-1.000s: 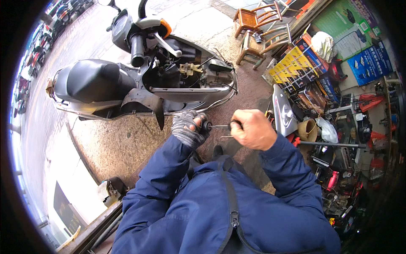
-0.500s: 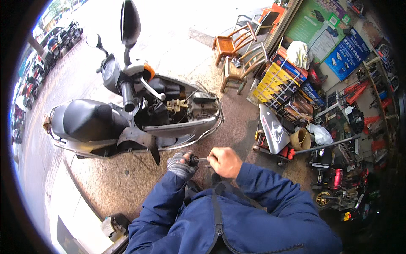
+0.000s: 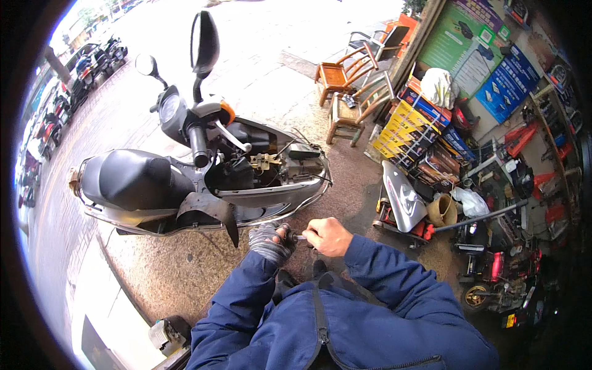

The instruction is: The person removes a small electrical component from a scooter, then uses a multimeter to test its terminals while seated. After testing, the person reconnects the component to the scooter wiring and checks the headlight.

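Observation:
In front of my jacket my two hands are close together, both closed. My left hand (image 3: 270, 242), in a grey fingerless glove, wraps round a small dark part that is mostly hidden by the fingers. My right hand (image 3: 330, 237), bare, pinches a thin metal piece (image 3: 300, 237) that reaches across to the left hand; its kind is too small to tell. Just beyond them stands a scooter (image 3: 265, 196) with its front covers off, exposing wires and inner parts. Its black seat (image 3: 132, 180) is to the left, the handlebar (image 3: 197, 143) in the middle.
A silver body panel (image 3: 404, 196) rests on a red floor jack (image 3: 425, 231) at right. Wooden chairs (image 3: 333, 75) and stacked boxes (image 3: 404, 126) stand beyond it. Tools and parts crowd the right side. Parked scooters (image 3: 80, 74) line the far left.
My hands have drawn slightly closer together, and less of the thin metal piece shows between them. The whole view has shifted a little, so the scooter appears further right and lower.

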`<state>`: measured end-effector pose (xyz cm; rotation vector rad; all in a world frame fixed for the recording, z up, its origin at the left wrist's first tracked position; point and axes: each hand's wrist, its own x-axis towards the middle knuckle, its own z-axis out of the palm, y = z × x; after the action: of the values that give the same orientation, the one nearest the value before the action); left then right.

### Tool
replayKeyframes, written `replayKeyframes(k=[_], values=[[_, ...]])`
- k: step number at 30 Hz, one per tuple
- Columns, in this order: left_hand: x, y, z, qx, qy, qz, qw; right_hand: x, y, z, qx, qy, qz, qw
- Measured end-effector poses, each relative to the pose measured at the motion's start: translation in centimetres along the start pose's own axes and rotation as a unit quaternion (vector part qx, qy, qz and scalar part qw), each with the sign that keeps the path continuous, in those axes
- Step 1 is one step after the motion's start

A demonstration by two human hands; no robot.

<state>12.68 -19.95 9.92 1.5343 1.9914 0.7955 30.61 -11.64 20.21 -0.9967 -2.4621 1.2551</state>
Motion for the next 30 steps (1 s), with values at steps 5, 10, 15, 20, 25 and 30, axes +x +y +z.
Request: replayKeyframes(k=[5, 10, 15, 20, 25, 30], values=[[-1.8, -0.2, -2.4, -0.088, 0.138, 0.182, 0.97, -0.6, -1.0, -0.1, 0.004, 0.058, -0.093, 0.994], [-1.9, 0.1, -3.6, -0.656, 0.05, -0.323, 0.68, -0.9, -2.6, 1.2, -0.091, 0.115, -0.233, 0.961], [-1.1, -1.3, -1.8, -0.797, 0.015, -0.26, 0.545, -1.1, -3.5, 3.2, -0.142, 0.089, -0.324, 0.931], [-0.4, -2.5, -1.3, -0.696, 0.224, -0.259, 0.631, -1.3, -2.8, 4.2, -0.092, 0.145, -0.281, 0.944], [0.8, -2.0, -2.3, -0.654, 0.318, -0.199, 0.657, -1.1, -1.6, 5.1, 0.105, 0.11, 0.071, 0.986], [1.1, -1.4, -3.6, -0.705, 0.31, -0.181, 0.612, -1.0, -1.0, 4.7, 0.201, 0.021, 0.044, 0.978]])
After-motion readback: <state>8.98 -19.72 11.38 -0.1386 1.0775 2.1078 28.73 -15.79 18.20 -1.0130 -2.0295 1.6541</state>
